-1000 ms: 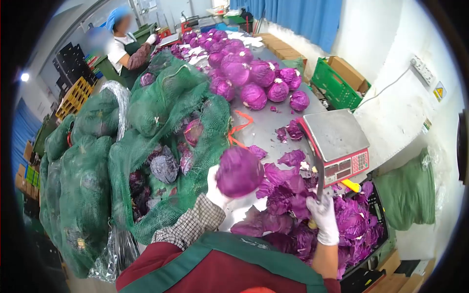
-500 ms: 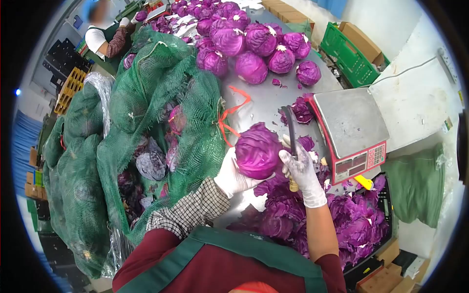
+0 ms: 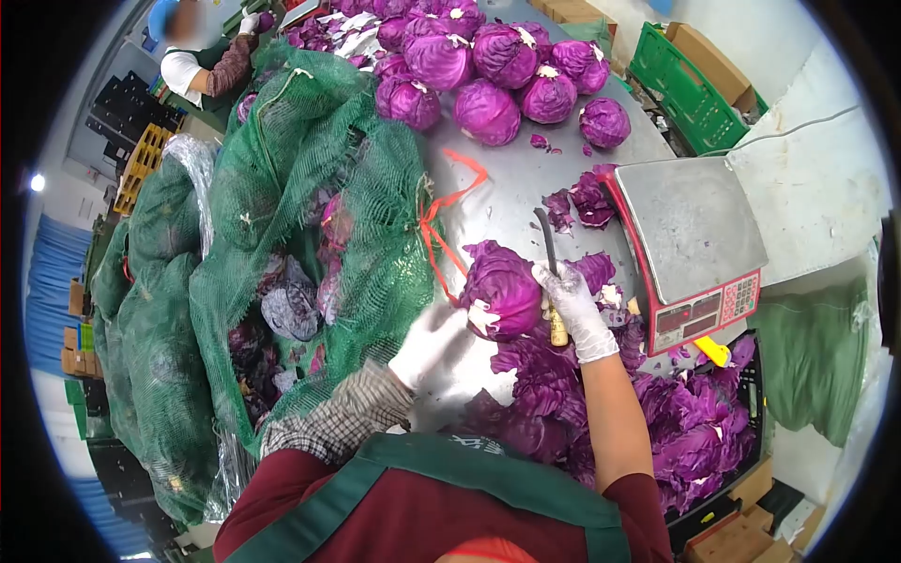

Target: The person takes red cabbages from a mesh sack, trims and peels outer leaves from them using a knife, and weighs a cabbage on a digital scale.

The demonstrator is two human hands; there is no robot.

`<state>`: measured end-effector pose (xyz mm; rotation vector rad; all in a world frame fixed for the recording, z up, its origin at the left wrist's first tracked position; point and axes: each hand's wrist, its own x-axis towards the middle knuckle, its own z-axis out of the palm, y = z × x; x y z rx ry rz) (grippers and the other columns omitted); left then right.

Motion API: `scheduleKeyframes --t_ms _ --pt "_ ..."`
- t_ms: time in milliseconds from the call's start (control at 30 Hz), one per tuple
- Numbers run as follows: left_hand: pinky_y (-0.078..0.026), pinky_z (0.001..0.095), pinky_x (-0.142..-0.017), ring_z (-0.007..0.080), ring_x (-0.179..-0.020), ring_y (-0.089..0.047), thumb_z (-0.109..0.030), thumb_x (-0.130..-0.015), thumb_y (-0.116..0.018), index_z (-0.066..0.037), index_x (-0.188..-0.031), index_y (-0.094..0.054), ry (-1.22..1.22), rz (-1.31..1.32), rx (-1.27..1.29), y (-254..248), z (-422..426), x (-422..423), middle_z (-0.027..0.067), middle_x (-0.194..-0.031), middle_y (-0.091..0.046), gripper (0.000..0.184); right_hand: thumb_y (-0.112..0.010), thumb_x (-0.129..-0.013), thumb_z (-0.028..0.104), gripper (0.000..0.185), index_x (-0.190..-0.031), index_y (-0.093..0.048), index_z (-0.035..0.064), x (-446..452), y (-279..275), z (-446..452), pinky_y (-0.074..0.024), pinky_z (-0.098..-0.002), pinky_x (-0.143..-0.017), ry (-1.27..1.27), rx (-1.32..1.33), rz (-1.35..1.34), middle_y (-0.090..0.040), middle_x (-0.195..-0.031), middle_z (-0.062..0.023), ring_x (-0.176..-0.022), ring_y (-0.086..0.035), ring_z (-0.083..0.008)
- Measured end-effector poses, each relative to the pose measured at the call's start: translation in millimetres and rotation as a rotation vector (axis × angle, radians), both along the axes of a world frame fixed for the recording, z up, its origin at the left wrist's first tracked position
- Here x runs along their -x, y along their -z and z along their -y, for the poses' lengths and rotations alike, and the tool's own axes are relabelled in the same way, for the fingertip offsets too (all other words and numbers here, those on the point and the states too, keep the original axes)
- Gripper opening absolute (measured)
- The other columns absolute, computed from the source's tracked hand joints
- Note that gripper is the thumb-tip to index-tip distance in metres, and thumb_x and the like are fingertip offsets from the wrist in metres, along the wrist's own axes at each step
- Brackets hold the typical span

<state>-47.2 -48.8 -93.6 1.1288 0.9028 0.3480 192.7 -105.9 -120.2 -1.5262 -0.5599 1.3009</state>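
Note:
A red cabbage [image 3: 502,289] rests over the metal table, its pale cut stem facing toward me and left. My left hand [image 3: 430,345], in a white glove, is beside its lower left, blurred, its fingers hard to make out. In my gloved right hand [image 3: 574,310] is a knife [image 3: 547,239] with a dark curved blade pointing up and away and a yellowish handle below the fist. That hand is against the cabbage's right side. Loose purple leaves [image 3: 540,375] lie under and in front of the cabbage.
Green net sacks [image 3: 160,366] of cabbages fill the left, one open with a red tie [image 3: 432,220]. Trimmed cabbages [image 3: 486,111] are heaped at the back. A scale [image 3: 694,230] and a black crate of leaves [image 3: 699,432] stand right. A co-worker [image 3: 202,70] is at the far left.
The cabbage came up over the table's middle and turned, so its stem now shows. My left hand has moved off its underside to the left. My right hand rose with the knife to the cabbage.

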Motion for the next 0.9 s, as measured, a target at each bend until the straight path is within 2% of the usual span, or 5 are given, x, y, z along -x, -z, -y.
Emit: scheduleKeyframes --t_ms 100,133,200,400,900 --pt "-0.031 0.0442 -0.109 0.0365 -0.129 -0.038 -0.031 -0.062 -0.086 0.006 -0.144 -0.016 0.228 -0.188 -1.100 19 -22 -3 0.0250 -0.141 -0.033 0.114 -0.062 -0.091 0.022 0.023 -0.102 -0.061 0.0023 -4 6 -8 -0.0463 -0.0297 -0.047 -0.002 -0.013 0.032 -0.056 -0.063 -0.0055 -0.051 -0.055 -0.0162" --pt "-0.026 0.0450 -0.112 0.0397 -0.135 -0.029 -0.035 -0.059 -0.087 0.007 -0.144 -0.014 0.313 -0.210 -1.230 6 -23 -20 0.0277 -0.145 -0.026 0.121 -0.060 -0.091 0.020 0.021 -0.099 -0.061 0.0010 -2 13 -7 -0.0478 -0.0325 -0.050 0.035 -0.146 0.406 -0.057 -0.065 -0.0088 -0.055 -0.057 -0.0214" --pt "-0.024 0.0413 -0.114 0.0391 -0.136 -0.028 -0.038 -0.057 -0.086 0.006 -0.145 -0.014 0.334 -0.151 -0.951 15 -37 -41 0.0294 -0.145 -0.025 0.122 -0.056 -0.091 0.015 0.018 -0.095 -0.060 -0.0015 -6 22 -12 -0.0507 -0.0380 -0.058 0.128 -0.433 1.170 -0.061 -0.070 -0.0155 -0.062 -0.061 -0.0318" --pt "-0.030 0.0430 -0.111 0.0422 -0.132 -0.033 -0.039 -0.067 -0.077 0.006 -0.142 -0.023 0.294 -0.423 -1.072 10 -19 -75 0.0314 -0.140 -0.031 0.103 -0.052 -0.094 0.018 0.036 -0.119 -0.055 -0.0080 -1 -17 18 -0.0481 -0.0389 -0.091 0.010 -0.186 0.773 -0.060 -0.113 -0.0283 -0.107 -0.059 -0.0388" --pt "-0.036 0.0465 -0.104 0.0441 -0.125 -0.038 -0.031 -0.067 -0.079 0.011 -0.137 -0.024 0.231 -0.416 -1.243 17 5 -77 0.0344 -0.139 -0.031 0.098 -0.042 -0.097 0.020 0.043 -0.127 -0.047 -0.0097 5 -39 6 -0.0492 -0.0414 -0.085 -0.149 -0.022 1.013 -0.059 -0.112 -0.0301 -0.103 -0.059 -0.0397"
